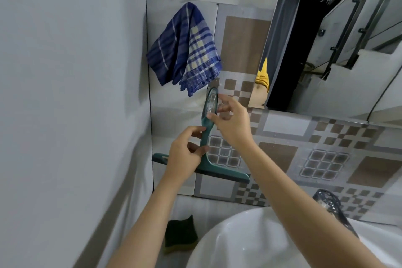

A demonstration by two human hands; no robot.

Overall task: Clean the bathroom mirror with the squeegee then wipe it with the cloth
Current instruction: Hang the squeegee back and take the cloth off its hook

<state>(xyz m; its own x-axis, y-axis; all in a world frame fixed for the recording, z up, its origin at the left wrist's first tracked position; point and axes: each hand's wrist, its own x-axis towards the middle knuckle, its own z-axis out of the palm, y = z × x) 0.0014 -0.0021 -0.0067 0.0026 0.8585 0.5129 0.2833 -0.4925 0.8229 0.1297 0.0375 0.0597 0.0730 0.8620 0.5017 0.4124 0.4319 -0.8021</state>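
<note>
A green squeegee (206, 137) hangs handle-up against the tiled wall, its blade (224, 173) horizontal at the bottom. My left hand (187, 152) pinches the lower part of the handle just above the blade. My right hand (232, 122) touches the handle's top near a clear wall hook (212, 100). A blue checked cloth (187, 50) hangs on the wall above the squeegee. The mirror (339, 39) fills the upper right, its lower edge level with my right hand.
A white basin (250, 239) sits at the bottom right with a dark scrubber (330, 202) on its rim. A dark green sponge (180, 235) lies left of the basin. A plain white wall closes off the left side.
</note>
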